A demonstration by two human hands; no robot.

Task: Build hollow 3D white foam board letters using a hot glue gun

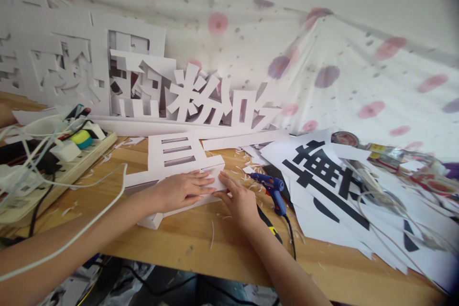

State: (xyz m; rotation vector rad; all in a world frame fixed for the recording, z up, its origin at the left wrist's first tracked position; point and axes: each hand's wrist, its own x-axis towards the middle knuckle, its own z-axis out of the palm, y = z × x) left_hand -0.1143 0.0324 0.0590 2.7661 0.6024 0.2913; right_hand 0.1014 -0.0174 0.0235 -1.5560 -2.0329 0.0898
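A white foam-board character (pixel 158 153) with slots cut through it lies on the wooden table in front of me. It has raised side walls along its near edge. My left hand (pixel 186 189) rests on its near part with the fingers stretched out flat. At the right end of the same piece, my right hand (pixel 238 197) has its thumb and fingers around the near corner. The fingertips of both hands nearly meet. My palms hide part of the character's lower edge. A blue glue gun (pixel 273 190) lies just right of my right hand.
Finished white characters (pixel 201 98) stand against a flowered curtain (pixel 322 57) at the back. Left is a wooden board (pixel 89 158) with plugs and cables. Printed paper sheets (pixel 322 186) cover the right side. A black-and-yellow tool (pixel 270 225) lies near my right wrist, and scraps litter the table.
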